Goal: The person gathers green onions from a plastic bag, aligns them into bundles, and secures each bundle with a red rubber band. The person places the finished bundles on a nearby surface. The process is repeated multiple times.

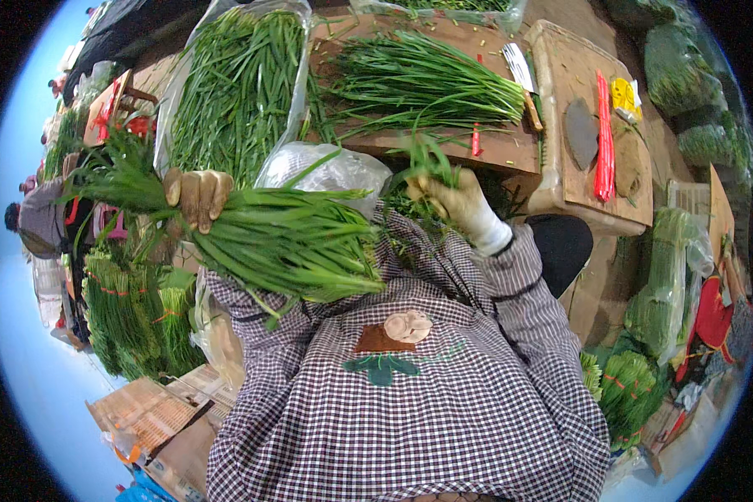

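My left hand (199, 197), gloved, grips a large bunch of flat-leaved greens, probably garlic chives (288, 241), around its leafy part. The pale stem ends point right, in front of my chest; the leaf tips spread to the left. My right hand (442, 194), also gloved and somewhat blurred, holds a few loose green leaves (430, 157) to the right of the bunch. Beyond it, a pile of the same greens (427, 81) lies on a wooden board (508, 147), beside a knife (522, 75) with a wooden handle.
A plastic-lined heap of greens (238, 94) stands at the upper left. A board-topped crate (634, 182) on the right carries red ties (604, 138) and a yellow packet (625, 99). Tied bundles (122, 307) stand at the left, others (627, 383) at the lower right. A person (41, 219) is far left.
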Tool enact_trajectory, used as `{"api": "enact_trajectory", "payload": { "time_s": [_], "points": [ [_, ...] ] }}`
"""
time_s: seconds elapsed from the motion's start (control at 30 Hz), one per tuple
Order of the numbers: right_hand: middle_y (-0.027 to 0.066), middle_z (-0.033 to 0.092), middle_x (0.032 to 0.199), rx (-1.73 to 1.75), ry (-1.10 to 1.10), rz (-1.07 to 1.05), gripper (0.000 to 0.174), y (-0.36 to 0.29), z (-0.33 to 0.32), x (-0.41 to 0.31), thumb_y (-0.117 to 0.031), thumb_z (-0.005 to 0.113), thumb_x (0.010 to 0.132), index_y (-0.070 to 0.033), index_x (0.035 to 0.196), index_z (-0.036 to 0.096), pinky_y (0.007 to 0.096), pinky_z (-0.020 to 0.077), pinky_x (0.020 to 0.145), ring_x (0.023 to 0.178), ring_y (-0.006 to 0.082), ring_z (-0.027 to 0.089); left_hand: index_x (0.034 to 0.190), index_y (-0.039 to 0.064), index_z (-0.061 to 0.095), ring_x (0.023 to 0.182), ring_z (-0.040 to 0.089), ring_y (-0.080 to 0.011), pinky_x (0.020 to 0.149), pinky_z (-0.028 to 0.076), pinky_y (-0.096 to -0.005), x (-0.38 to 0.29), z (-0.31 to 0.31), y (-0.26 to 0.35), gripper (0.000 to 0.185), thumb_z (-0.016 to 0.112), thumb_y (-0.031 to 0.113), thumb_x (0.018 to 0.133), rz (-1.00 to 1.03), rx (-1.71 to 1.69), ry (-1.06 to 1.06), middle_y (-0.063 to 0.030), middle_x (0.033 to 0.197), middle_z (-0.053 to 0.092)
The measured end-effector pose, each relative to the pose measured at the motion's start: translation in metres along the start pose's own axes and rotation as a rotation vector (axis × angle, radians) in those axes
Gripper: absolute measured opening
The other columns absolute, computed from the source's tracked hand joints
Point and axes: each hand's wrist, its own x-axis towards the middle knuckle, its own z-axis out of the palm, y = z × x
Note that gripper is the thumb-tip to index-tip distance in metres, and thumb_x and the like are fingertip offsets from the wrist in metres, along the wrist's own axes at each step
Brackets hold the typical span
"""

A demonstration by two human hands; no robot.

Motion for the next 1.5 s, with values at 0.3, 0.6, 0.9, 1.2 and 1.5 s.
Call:
{"api": "enact_trajectory", "payload": {
  "time_s": [0.3,0.6,0.9,1.2,1.5],
  "points": [
    [0.012,0.053,0.131,0.84,-0.665,0.446,0.066,-0.016,0.085,0.035,-0.055,0.046,0.094,-0.003,0.135,0.047,0.0356,0.0399,0.103,0.113,0.0201,0.054,0.102,0.008,0.049,0.064,0.049,-0.0104,0.075,0.039,-0.0274,0.007,0.017,0.015,0.027,0.061,-0.001,0.08,0.033,-0.041,0.534,0.0017,0.068,0.049],
    [-0.007,0.052,0.073,0.618,-0.246,0.337,0.026,0.033,0.074,-0.039,-0.025,0.065,0.088,-0.006,0.104,0.058,0.0174,0.0311,0.049,0.058,0.0024,0.043,0.091,0.004,0.056,0.073,0.054,-0.018,0.086,0.043,-0.0372,-0.162,-0.014,0.007,0.011,0.059,0.006,0.081,0.125,0.317,1.423,-0.0044,0.07,0.053],
    [-0.0014,0.053,0.067,0.604,0.254,-0.086,0.019,-0.018,-0.016,-0.08,-0.021,0.068,0.083,-0.007,0.088,0.056,0.0214,0.0351,0.042,0.05,0.0073,0.048,0.082,0.001,0.061,0.069,0.059,-0.0241,0.085,0.05,-0.0416,-0.168,-0.039,0.022,0.013,0.058,0.014,0.082,0.103,0.504,1.643,-0.0087,0.074,0.061],
    [0.0046,0.063,0.101,0.586,-0.006,0.347,0.039,-0.005,0.076,0.005,-0.02,0.068,0.084,-0.004,0.118,0.056,0.0266,0.0498,0.065,0.084,0.0135,0.06,0.083,0.005,0.061,0.075,0.059,-0.0243,0.073,0.05,-0.0366,-0.107,-0.02,-0.002,0.018,0.06,0.022,0.079,0.034,0.788,1.789,-0.0084,0.087,0.062],
    [0.001,0.061,0.074,0.004,-0.088,0.051,0.016,-0.013,0.052,-0.025,-0.015,0.063,0.089,0.001,0.092,0.063,0.0258,0.0443,0.059,0.065,0.0089,0.052,0.08,0.007,0.058,0.075,0.06,-0.0287,0.072,0.051,-0.0408,-0.11,-0.024,-0.023,0.015,0.059,0.021,0.075,-0.089,0.768,2.052,-0.0108,0.084,0.064]
  ]
}}
